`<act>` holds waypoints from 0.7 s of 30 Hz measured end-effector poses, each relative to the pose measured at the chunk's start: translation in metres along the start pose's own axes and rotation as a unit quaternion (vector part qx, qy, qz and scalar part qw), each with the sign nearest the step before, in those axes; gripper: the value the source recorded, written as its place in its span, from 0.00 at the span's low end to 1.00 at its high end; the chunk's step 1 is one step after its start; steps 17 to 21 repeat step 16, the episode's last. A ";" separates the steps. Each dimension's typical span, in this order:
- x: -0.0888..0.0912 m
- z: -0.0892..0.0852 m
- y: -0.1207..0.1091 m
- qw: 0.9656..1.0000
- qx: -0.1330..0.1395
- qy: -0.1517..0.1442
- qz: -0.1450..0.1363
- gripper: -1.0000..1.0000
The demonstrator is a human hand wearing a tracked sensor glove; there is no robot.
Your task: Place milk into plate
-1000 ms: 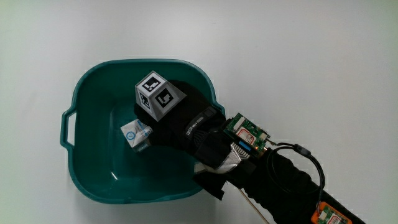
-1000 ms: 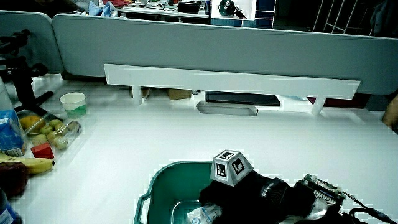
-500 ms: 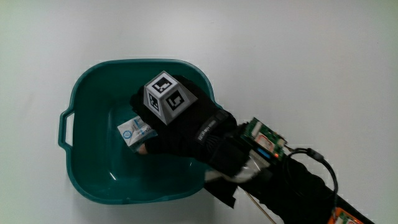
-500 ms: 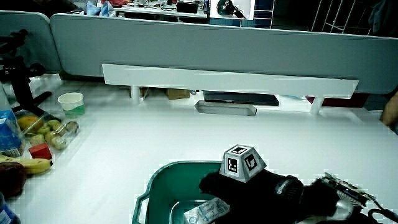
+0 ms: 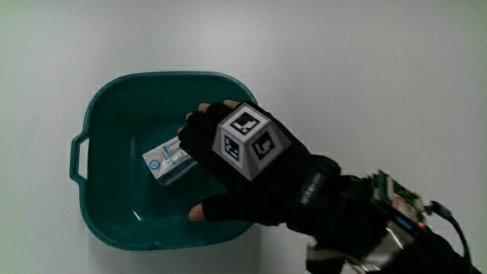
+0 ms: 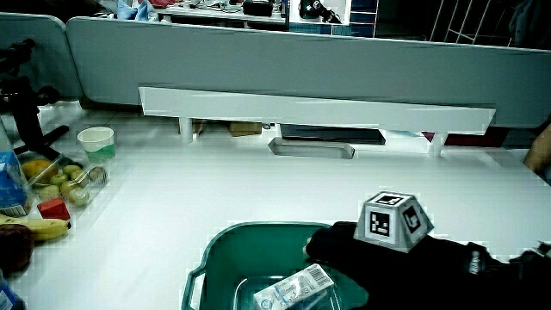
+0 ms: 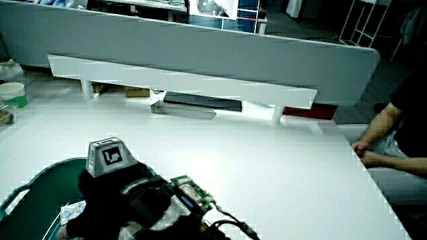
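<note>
The milk, a small white and blue carton [image 5: 167, 161], lies on its side on the floor of a teal plastic basin [image 5: 114, 87] with a handle at its rim. The gloved hand [image 5: 251, 175] hovers over the basin, above and beside the carton, fingers spread and holding nothing. The patterned cube sits on its back. In both side views the carton [image 6: 297, 288] [image 7: 72, 212] rests inside the basin [image 6: 250, 231] [image 7: 40, 175], with the hand [image 6: 387, 258] [image 7: 113, 190] raised above the rim.
In a side view, a paper cup [image 6: 96, 142], a clear tub of fruit [image 6: 69, 185], a banana [image 6: 43, 228] and a blue carton [image 6: 10, 185] stand at the table's edge. A low partition [image 6: 318, 108] closes off the table.
The hand has let go of the milk carton, which now lies in the basin. The hand has lifted and drawn back toward the person, fingers spreading.
</note>
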 end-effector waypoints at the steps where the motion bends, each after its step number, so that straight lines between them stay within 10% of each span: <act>1: 0.001 0.000 -0.006 0.999 -0.025 0.010 0.031 0.00; 3: 0.004 0.004 -0.019 0.999 -0.015 0.009 0.030 0.00; 4: 0.006 0.005 -0.022 0.995 -0.065 0.045 0.057 0.00; 7: 0.012 0.006 -0.037 1.000 -0.002 0.007 0.019 0.00; 8: 0.012 0.005 -0.041 0.998 -0.040 0.015 0.041 0.00; 14: 0.019 -0.001 -0.063 0.997 -0.067 0.021 0.045 0.00; 21: 0.022 -0.001 -0.071 0.997 -0.059 0.027 0.037 0.00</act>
